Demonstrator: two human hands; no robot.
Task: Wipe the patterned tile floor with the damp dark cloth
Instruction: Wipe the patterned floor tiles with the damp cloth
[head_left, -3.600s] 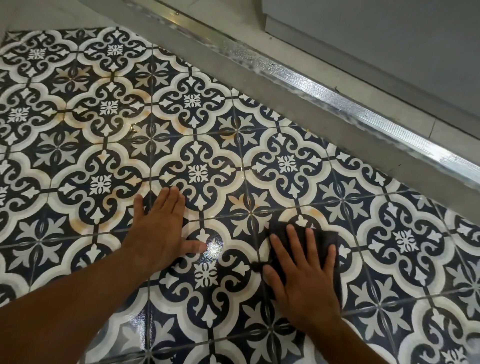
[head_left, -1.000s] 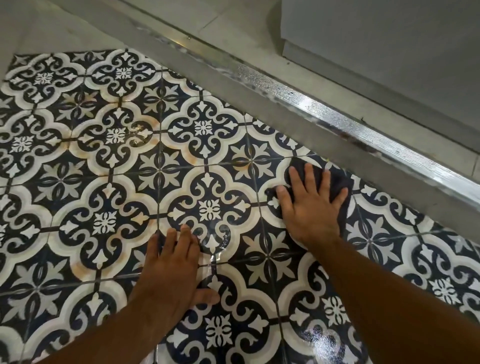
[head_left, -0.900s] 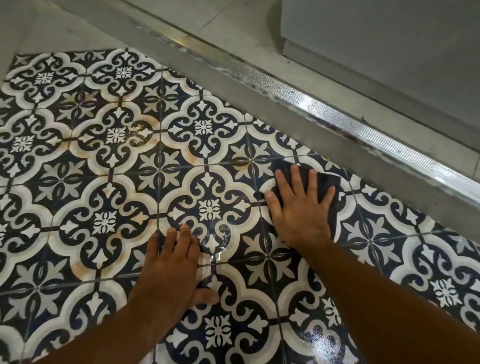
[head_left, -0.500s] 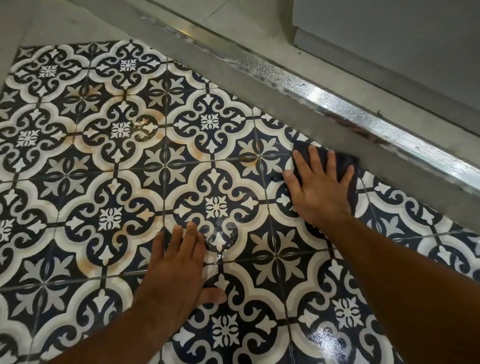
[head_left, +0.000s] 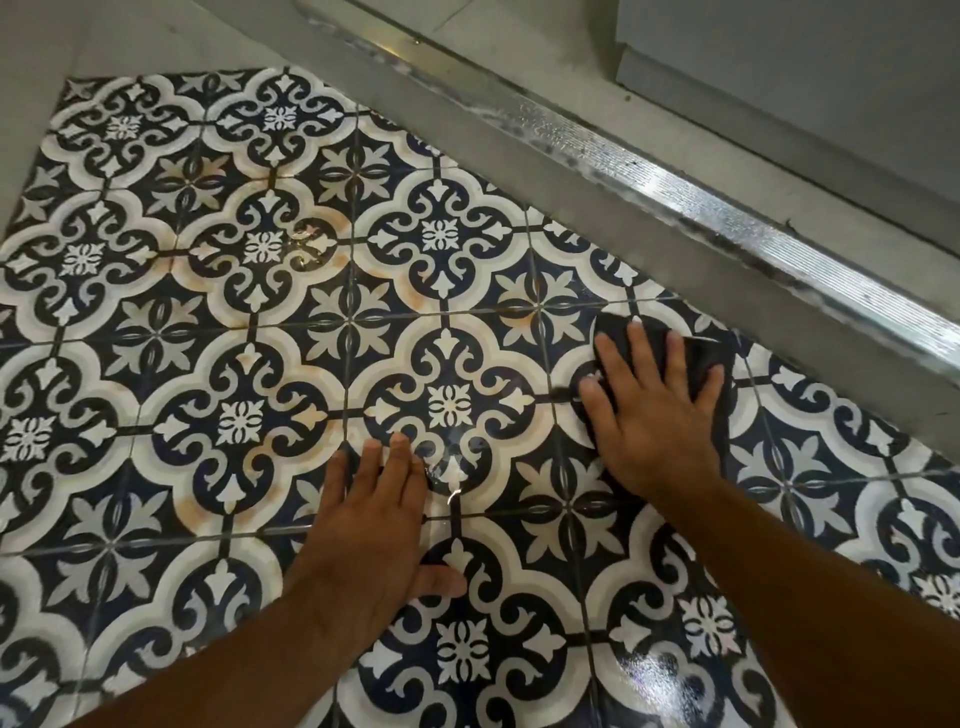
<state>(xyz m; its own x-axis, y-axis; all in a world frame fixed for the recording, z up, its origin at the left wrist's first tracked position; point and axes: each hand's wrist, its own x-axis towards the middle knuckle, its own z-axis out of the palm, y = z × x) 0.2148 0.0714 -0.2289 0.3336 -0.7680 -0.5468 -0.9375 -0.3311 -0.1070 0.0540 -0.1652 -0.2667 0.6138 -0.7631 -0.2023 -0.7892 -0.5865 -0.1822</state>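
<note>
The patterned tile floor (head_left: 244, 332), navy and white with orange-brown stains, fills most of the view. My right hand (head_left: 649, 415) lies flat with spread fingers on the dark cloth (head_left: 701, 358), pressing it onto a tile near the floor's right edge. Most of the cloth is hidden under the palm. My left hand (head_left: 374, 525) rests flat on the tiles at centre, fingers straight and together, holding nothing. Tiles near the bottom right shine wet.
A grey concrete strip (head_left: 597, 218) borders the tiles on the right. Beyond it runs a ribbed metal threshold rail (head_left: 701, 208), then a grey wall or door base (head_left: 779, 78). Plain grey floor (head_left: 78, 41) lies at the top left.
Since 3.6 s ago my right hand has slid the cloth away from me toward the concrete strip, shifting slightly back and forth in the last second. My left hand has stayed planted.
</note>
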